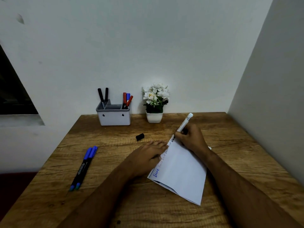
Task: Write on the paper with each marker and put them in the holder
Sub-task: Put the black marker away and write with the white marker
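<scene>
Your right hand [190, 139], right of centre, grips a white marker [185, 122] with its tip on the far corner of the paper [181, 171]. Your left hand [146, 157] presses flat on the paper's left edge, fingers straight. A black cap [140, 136] lies just above it; two blue markers [83, 167] lie at lower left, the holder [113, 117] upper centre.

Your right hand [191, 139] is curled round a white marker [184, 122], pinching it low on the barrel, knuckles up, forearm running in from the lower right. Your left hand [146, 157] lies palm down with fingers straight and together, pressing flat, its forearm reaching in from the bottom centre.
</scene>
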`<state>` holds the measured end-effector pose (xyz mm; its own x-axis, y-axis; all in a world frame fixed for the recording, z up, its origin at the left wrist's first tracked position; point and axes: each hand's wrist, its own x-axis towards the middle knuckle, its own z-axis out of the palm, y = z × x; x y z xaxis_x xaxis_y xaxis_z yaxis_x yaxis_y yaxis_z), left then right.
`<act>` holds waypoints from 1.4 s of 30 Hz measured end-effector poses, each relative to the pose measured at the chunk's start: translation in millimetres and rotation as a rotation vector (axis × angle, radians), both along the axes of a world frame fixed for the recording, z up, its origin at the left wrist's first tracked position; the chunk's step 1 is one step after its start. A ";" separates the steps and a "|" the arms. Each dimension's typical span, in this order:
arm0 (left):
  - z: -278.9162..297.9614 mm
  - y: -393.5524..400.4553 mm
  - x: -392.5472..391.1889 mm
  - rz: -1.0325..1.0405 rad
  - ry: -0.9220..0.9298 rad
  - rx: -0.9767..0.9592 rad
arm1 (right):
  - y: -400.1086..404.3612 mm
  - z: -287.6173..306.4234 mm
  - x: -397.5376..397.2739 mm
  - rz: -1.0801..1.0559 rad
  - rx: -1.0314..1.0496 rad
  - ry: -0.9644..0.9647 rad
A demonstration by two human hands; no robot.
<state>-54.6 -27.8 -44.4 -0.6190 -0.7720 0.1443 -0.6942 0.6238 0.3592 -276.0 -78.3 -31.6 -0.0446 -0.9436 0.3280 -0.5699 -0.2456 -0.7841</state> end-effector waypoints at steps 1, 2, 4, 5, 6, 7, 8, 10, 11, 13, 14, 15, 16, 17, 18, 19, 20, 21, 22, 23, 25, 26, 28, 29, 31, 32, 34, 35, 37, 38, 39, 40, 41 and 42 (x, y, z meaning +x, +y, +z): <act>-0.2 0.0 -0.1 0.000 0.000 0.002 | 0.2 0.1 -0.3 -0.002 -0.002 0.001; -0.5 0.0 -0.1 0.001 0.000 -0.001 | 0.2 0.1 -0.4 -0.001 -0.002 0.002; -1.1 -0.2 0.3 -0.001 0.002 -0.007 | 0.6 0.9 0.2 0.009 0.005 -0.002; -1.4 -0.6 0.6 -0.001 0.003 -0.009 | 1.2 1.7 0.7 0.015 0.010 -0.004; -2.1 -1.0 0.9 -0.001 0.003 -0.009 | 1.6 2.2 1.2 0.019 0.014 -0.006; -2.3 -1.5 1.1 0.000 0.003 -0.005 | 2.3 3.1 1.7 0.024 0.017 -0.007; -2.3 -1.8 1.2 0.000 0.003 -0.001 | 2.8 3.6 2.1 0.026 0.020 -0.008; -2.4 -2.2 0.7 0.000 0.004 0.004 | 2.8 3.3 1.6 0.022 0.027 -0.028; -2.3 -2.1 0.4 0.002 0.005 0.004 | 2.2 3.0 0.9 0.018 0.032 -0.055; -1.9 -2.1 0.4 0.000 0.006 0.008 | 1.3 2.2 -0.7 0.011 0.041 -0.130; -1.9 -2.0 0.6 -0.002 0.005 0.012 | 0.6 1.6 -0.9 0.004 0.046 -0.149; -1.6 -2.0 0.7 -0.001 0.006 0.014 | 0.6 1.5 -0.6 -0.001 0.048 -0.152; -1.5 -1.8 0.7 0.000 0.007 0.014 | 0.5 1.7 -0.2 -0.002 0.049 -0.151; -1.0 -1.2 0.7 0.001 0.008 0.012 | 1.2 3.1 0.8 0.004 0.054 -0.152; -1.0 -0.6 0.5 0.001 0.008 0.010 | 1.8 4.4 1.5 0.012 0.063 -0.157; -0.7 -0.1 0.5 0.001 0.007 0.006 | 2.5 6.9 2.4 0.024 0.071 -0.162; -1.1 0.0 0.5 0.001 0.005 0.004 | 3.3 9.4 3.0 0.037 0.083 -0.166; -1.3 0.1 0.5 0.003 0.004 0.004 | 4.3 11.9 3.1 0.053 0.095 -0.168; -1.3 0.1 0.6 0.007 0.007 0.009 | 5.4 14.2 2.9 0.070 0.105 -0.169; -0.7 0.3 0.5 0.010 0.010 0.014 | 6.8 16.5 2.5 0.089 0.109 -0.169; -1.0 -0.4 0.3 0.009 0.012 0.022 | 8.4 18.9 1.7 0.117 0.105 -0.160; -0.7 -0.9 0.1 0.012 0.014 0.034 | 8.8 19.9 1.2 0.122 0.100 -0.153; 2.1 -1.0 -0.2 0.029 0.028 0.067 | 9.8 22.3 1.1 0.121 0.094 -0.139; 4.7 -0.2 -0.6 0.034 0.041 0.086 | 10.5 24.0 1.7 0.121 0.089 -0.133; 9.7 2.0 -1.2 0.043 0.088 0.111 | 13.3 28.4 4.0 0.133 0.068 -0.132; 12.5 3.8 -0.8 0.055 0.118 0.118 | 15.4 30.6 5.7 0.144 0.056 -0.134; 19.3 5.3 1.2 0.116 0.146 0.114 | 20.0 35.3 10.3 0.171 0.040 -0.134; 22.8 4.1 3.1 0.160 0.145 0.100 | 22.4 37.2 13.1 0.186 0.035 -0.132; 29.1 -0.7 7.6 0.239 0.144 0.041 | 25.9 40.0 18.5 0.207 0.016 -0.128; 31.0 -4.8 10.2 0.276 0.149 0.007 | 26.8 40.3 21.2 0.215 0.005 -0.127; 32.9 -9.3 12.7 0.317 0.154 -0.030 | 27.7 40.4 23.8 0.222 -0.003 -0.127; 34.2 -13.3 14.5 0.366 0.156 -0.061 | 28.1 39.8 26.3 0.227 -0.007 -0.129; 35.8 -16.7 15.7 0.423 0.147 -0.084 | 28.2 39.3 28.6 0.229 -0.008 -0.127; 37.1 -19.3 16.8 0.480 0.133 -0.102 | 28.0 38.3 30.9 0.228 -0.007 -0.126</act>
<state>-37.8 -47.1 -7.3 -0.1693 -0.9428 0.2873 -0.8637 0.2823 0.4174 -245.1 -50.4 6.7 0.1277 -0.9319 0.3396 -0.3971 -0.3617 -0.8435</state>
